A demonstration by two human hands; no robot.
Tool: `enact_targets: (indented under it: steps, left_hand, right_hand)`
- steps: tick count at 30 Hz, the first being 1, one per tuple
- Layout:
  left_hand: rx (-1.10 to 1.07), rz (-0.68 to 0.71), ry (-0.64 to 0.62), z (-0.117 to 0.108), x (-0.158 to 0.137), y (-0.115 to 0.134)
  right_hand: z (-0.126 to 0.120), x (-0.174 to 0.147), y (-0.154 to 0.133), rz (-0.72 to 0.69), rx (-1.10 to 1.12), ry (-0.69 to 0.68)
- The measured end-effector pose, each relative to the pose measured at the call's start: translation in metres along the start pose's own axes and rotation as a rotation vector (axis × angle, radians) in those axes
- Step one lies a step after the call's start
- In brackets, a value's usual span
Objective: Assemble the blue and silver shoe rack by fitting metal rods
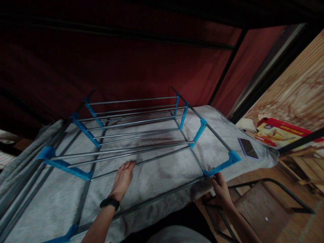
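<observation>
A rack of thin grey metal tubes joined by blue plastic brackets lies on its side on a grey blanket. My left hand, with a dark band on its wrist, rests on the blanket with fingers stretched out, fingertips at the end of a lower tube. At the near right corner, my right hand is closed around the lower end of a blue bracket. Part of its fingers is hidden behind that corner. Another blue bracket holds the tube ends at the left.
A phone lies on the blanket at the right, near a red and yellow box. A chair stands low at the right. Dark bed-frame bars cross before a red curtain. Long tubes run along the left.
</observation>
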State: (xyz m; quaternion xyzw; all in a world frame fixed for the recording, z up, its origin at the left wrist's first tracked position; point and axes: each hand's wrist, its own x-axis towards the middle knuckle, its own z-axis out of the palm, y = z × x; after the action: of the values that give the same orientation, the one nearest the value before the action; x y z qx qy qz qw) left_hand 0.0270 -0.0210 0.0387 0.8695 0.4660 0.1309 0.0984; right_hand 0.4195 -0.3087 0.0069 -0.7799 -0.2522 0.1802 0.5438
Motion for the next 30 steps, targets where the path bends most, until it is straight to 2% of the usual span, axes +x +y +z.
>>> enact_targets:
  steps: [3, 6, 8, 12, 14, 16, 19, 24, 30]
  left_hand:
    - [0.019, 0.01, 0.034, -0.003, 0.0, 0.005]
    - [-0.012, 0.035, 0.078, -0.004, -0.004, 0.031]
    - [-0.12, 0.087, 0.023, 0.0, -0.014, 0.065]
    - [-0.333, 0.258, -0.241, 0.021, -0.042, 0.148]
    - [-0.327, 0.332, -0.333, 0.033, -0.051, 0.183]
    - [-0.263, 0.356, -0.372, 0.043, -0.055, 0.204]
    - [-0.201, 0.331, -0.398, 0.048, -0.053, 0.217]
    - [-0.279, 0.244, -0.478, 0.035, -0.049, 0.217]
    - [-0.264, 0.24, -0.531, 0.027, -0.05, 0.219]
  right_hand:
    - [0.007, 0.008, -0.004, 0.008, 0.031, -0.096]
    - [0.007, 0.01, -0.006, 0.033, 0.042, -0.112]
    - [0.004, 0.009, -0.007, 0.027, 0.012, -0.119]
    - [-0.002, 0.007, -0.012, -0.01, -0.058, -0.18]
    - [-0.005, 0.007, -0.019, -0.006, -0.069, -0.205]
    - [-0.008, 0.007, -0.028, 0.016, -0.076, -0.227]
    - [-0.012, 0.007, -0.041, 0.043, -0.115, -0.239]
    - [-0.016, 0.007, -0.052, 0.027, -0.188, -0.253]
    - [-0.015, 0.007, -0.053, 0.023, -0.223, -0.256]
